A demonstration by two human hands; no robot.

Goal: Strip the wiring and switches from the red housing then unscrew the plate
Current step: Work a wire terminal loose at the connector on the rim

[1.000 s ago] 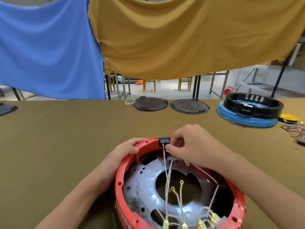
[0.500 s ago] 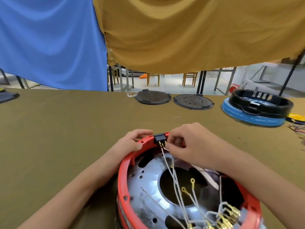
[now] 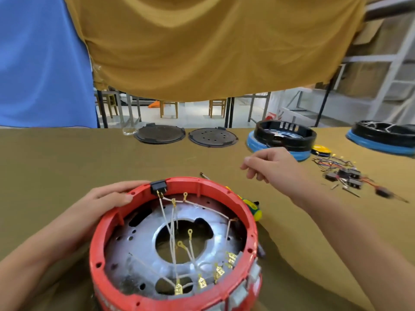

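Red housing near centre on tabletop, wiring step unfinished: black switch and white wires remain. Left hand grips the rim; right hand hovers, loosely curled, empty. Next: pull spade connectors.

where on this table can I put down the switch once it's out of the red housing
Bare cloth lies left of the red housing, and in the band between it and the two dark round lids. The right is crowded: a pile of loose wires and switches, the blue-based black housing, and a screwdriver against the red rim.
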